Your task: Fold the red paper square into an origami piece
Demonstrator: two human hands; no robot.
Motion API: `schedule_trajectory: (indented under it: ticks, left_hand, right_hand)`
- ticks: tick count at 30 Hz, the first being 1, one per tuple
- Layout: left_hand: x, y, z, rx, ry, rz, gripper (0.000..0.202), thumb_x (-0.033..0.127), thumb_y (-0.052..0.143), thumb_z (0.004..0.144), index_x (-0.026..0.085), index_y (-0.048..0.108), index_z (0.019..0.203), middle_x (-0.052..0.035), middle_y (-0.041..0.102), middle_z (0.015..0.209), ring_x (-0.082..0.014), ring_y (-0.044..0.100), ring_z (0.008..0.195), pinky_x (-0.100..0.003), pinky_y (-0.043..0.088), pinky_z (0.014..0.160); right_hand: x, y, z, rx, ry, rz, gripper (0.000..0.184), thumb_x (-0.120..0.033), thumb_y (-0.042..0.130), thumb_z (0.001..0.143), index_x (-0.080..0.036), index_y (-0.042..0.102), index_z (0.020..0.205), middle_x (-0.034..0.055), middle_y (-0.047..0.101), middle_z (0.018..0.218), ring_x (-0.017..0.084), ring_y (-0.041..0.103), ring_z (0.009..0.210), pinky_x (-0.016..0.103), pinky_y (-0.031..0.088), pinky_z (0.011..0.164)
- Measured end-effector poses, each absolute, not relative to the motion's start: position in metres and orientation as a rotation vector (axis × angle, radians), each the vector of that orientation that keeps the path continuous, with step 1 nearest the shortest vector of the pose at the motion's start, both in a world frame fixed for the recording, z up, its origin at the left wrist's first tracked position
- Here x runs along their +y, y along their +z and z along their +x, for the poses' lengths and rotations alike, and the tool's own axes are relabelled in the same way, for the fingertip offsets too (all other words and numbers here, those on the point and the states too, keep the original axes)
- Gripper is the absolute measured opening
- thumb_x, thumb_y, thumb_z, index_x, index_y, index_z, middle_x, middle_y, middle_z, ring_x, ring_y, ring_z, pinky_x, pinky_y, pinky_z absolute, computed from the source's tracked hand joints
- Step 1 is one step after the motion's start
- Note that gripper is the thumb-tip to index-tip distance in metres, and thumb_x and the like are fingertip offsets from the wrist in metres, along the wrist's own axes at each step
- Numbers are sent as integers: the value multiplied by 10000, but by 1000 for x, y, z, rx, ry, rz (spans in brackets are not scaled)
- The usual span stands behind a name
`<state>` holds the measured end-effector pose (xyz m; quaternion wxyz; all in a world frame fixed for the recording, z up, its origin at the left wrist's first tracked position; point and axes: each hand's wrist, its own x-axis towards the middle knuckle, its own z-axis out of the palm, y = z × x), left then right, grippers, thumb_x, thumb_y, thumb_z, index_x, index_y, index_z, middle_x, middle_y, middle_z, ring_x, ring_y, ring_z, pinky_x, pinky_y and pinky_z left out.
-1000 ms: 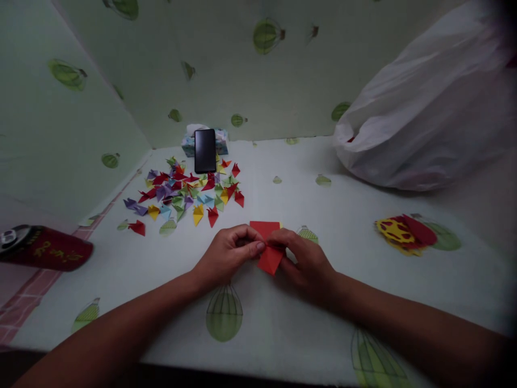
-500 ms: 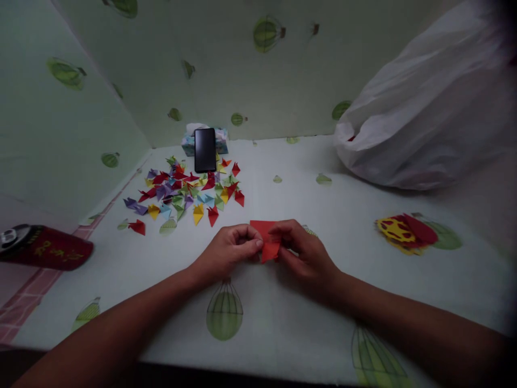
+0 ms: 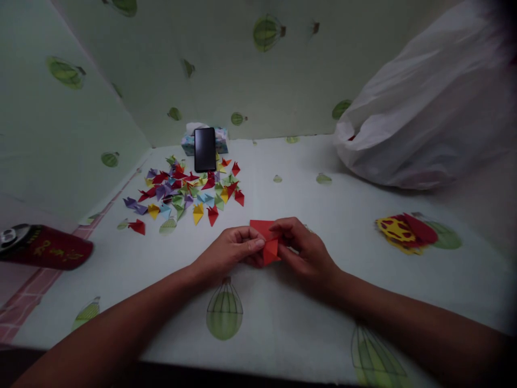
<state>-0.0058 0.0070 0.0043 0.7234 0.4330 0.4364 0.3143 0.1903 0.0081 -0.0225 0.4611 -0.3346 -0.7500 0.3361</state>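
Note:
Between my two hands, just above the table, is a partly folded piece of red origami paper (image 3: 270, 251). My left hand (image 3: 238, 246) pinches its left side, thumb on top. On the right side, the bent fingers of my right hand (image 3: 301, 248) grip the paper near a fold; its fingertips are partly hidden. Beyond my left hand lies a loose pile of small folded paper cranes (image 3: 177, 188) in red, yellow, green, blue and purple.
A black phone (image 3: 205, 150) leans on a tissue box (image 3: 222, 141) behind the pile. A red can (image 3: 52, 248) is at the left edge. Yellow and red paper cutouts (image 3: 398, 233) lie at right, below a white plastic bag (image 3: 416, 118). The table covering (image 3: 283, 334) has balloon prints.
The lower flap of the red paper has shifted slightly and shows a different folded shape. Both hands keep nearly the same place, with small finger movements.

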Motion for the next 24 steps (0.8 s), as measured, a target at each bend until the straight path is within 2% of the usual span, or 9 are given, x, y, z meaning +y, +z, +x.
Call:
schedule_trajectory:
  ticks: [4,10,18,24]
  left_hand:
    - [5,4,-4,963,730,941,211,315,756,795,148,629,793,0,665,698,-102,616,642,-234,465,668]
    - [4,7,-3,942,755,1067,205,318,725,814,145,622,782,-8,659,702,-116,601,674,-250,450,688]
    - [5,9,-4,961,794,1219,198,323,685,835,152,603,777,12,604,710,-111,542,672,-252,416,677]
    - [1,5,-1,942,794,1057,176,309,707,834,160,615,843,17,624,778,-101,565,705,-240,425,709]
  right_hand:
    - [8,-22,189,-1883,781,-821,395,-19,513,813,-260,520,1126,11,658,964,125,642,796,228,517,661]
    - [7,-20,189,-1866,824,-834,380,-22,500,804,-255,523,1103,5,655,923,120,626,748,227,504,638]
    - [8,-19,188,-1687,1183,-844,283,-120,539,856,-240,503,1109,23,620,920,155,642,792,288,541,677]
    - [7,-17,189,-1775,1009,-871,313,-87,531,842,-239,514,1116,44,633,994,158,643,848,292,537,714]
